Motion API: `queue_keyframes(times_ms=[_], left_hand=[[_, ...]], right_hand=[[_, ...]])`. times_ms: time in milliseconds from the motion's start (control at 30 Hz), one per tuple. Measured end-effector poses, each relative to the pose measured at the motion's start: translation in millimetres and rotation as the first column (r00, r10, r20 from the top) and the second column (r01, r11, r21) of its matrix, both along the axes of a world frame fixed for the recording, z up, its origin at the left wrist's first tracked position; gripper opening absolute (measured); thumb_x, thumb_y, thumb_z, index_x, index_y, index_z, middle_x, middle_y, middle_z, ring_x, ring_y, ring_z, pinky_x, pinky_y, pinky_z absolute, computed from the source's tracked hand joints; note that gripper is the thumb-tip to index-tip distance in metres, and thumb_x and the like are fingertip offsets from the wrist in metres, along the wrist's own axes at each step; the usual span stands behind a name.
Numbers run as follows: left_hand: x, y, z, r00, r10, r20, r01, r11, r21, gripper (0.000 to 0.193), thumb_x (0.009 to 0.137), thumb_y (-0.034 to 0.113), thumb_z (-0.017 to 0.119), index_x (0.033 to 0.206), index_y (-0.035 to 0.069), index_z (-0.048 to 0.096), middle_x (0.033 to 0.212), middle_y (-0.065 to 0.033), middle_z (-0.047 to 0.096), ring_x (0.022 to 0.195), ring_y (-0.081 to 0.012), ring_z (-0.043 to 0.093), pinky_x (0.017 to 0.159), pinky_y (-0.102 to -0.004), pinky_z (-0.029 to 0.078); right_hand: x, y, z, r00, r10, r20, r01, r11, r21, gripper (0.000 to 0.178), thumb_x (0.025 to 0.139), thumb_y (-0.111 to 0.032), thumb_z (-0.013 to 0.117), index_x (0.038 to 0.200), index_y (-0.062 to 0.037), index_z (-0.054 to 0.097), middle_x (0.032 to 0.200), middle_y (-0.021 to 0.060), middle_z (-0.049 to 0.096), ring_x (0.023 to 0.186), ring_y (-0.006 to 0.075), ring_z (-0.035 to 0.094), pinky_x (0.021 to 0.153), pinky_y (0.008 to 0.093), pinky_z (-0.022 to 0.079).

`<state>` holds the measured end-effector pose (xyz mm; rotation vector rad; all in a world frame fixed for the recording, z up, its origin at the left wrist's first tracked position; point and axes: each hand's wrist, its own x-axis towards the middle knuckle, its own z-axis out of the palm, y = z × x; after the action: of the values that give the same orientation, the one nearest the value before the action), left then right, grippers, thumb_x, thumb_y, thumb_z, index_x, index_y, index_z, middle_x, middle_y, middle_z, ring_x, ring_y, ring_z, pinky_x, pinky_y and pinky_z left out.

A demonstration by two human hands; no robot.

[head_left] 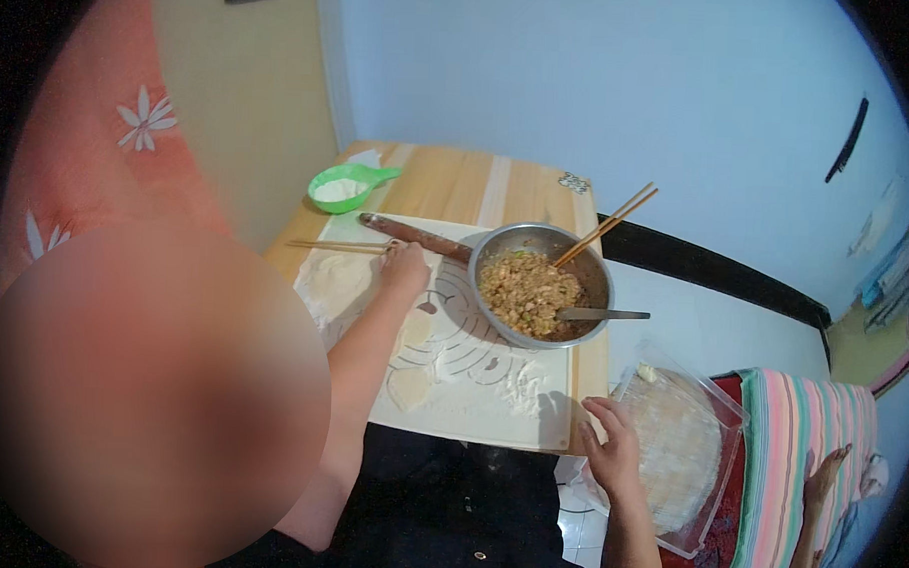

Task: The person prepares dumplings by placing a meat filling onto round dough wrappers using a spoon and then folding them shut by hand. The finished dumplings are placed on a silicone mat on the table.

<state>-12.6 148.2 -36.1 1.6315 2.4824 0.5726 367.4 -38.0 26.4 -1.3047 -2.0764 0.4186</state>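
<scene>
My left hand point(405, 269) reaches across the white mat point(470, 410), its fingers closed at the right end of a pair of wooden chopsticks point(341, 246). Below it are thin pale dough wrappers point(408, 388) on the mat. Just beyond my left hand lies a brown wooden rolling pin point(411, 234), one end by a steel bowl point(592, 331). Minced filling point(524, 286) is in the bowl, with a second pair of chopsticks point(617, 220) and a metal utensil point(614, 315) leaning in it. My right hand point(616, 450) hovers by the table's near right corner, fingers apart, holding nothing.
A green scoop point(373, 174) of white flour stands at the far left of the wooden table point(458, 174). Right of the table is a clear plastic container point(712, 493). Beside it a striped cloth point(780, 436) covers a seat, with another person's limb point(817, 502) there.
</scene>
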Motion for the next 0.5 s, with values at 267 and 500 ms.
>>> queue_keyframes(times_ms=[267, 500], left_hand=[[-18.9, 10.2, -17.3, 0.99, -0.049, 0.132, 0.056, 0.997, -0.049, 0.036, 0.076, 0.028, 0.068, 0.106, 0.01, 0.06, 0.121, -0.0141, 0.056, 0.113, -0.0325, 0.053, 0.093, -0.0497, 0.039], [-28.0, 17.3, -15.5, 0.968, -0.175, 0.18, 0.21, 0.957, -0.198, 0.04, 0.074, 0.027, 0.072, 0.107, 0.008, 0.06, 0.111, -0.0156, 0.061, 0.107, -0.0305, 0.056, 0.09, -0.0501, 0.041]], right_hand=[[-19.2, 11.1, 1.6, 0.989, 0.086, -0.124, -0.098, 0.991, -0.089, 0.028, 0.079, -0.006, 0.065, 0.106, -0.0051, 0.063, 0.109, 0.0131, 0.06, 0.105, 0.0293, 0.056, 0.09, 0.0364, 0.045], [-42.5, 17.5, 7.1, 0.959, 0.205, -0.197, -0.233, 0.964, -0.128, 0.025, 0.084, -0.01, 0.063, 0.108, -0.0042, 0.062, 0.11, 0.0123, 0.06, 0.106, 0.0264, 0.056, 0.092, 0.0338, 0.043]])
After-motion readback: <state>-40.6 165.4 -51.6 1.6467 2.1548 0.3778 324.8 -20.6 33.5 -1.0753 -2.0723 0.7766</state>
